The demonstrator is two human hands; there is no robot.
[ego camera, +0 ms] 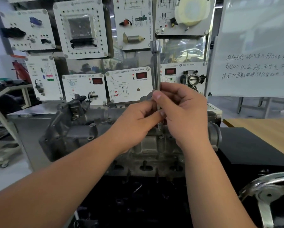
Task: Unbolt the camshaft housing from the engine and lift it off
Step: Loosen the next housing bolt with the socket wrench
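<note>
1. The camshaft housing (154, 145), grey cast metal, sits on top of the engine (68, 129) at centre frame, directly below both hands. It is seated on the engine, not lifted.
2. A long extension bar (157, 71) stands upright over the housing. Its upper end carries a wider square-drive head (155, 45); its lower end drops to a bolt (160, 137) on the housing top. Contact between bit and bolt head is partly hidden by the hands; cannot tell if fully engaged.
3. Left hand (138, 120): fingers curled, thumb and fingertips pinching the bar low on its shaft from the left side.
4. Right hand (185, 112): fingers curled round the bar from the right, thumb (157, 96) pressed against the shaft just above the left hand's pinch. The two hands touch each other at the bar.
5. Both forearms are bare and enter from the bottom edge.
6. Front face of the engine shows a row of round ports (144, 167) below the housing.
7. Behind the engine: a training board (82, 27) of white sensor panels, one with a throttle body (193, 79).
8. Right of frame: a whiteboard (256, 46) with handwriting, a wooden table (269, 129) with a black mat (246, 145).
9. Lower right corner: a metal handwheel (269, 195), well apart from the hands.
</note>
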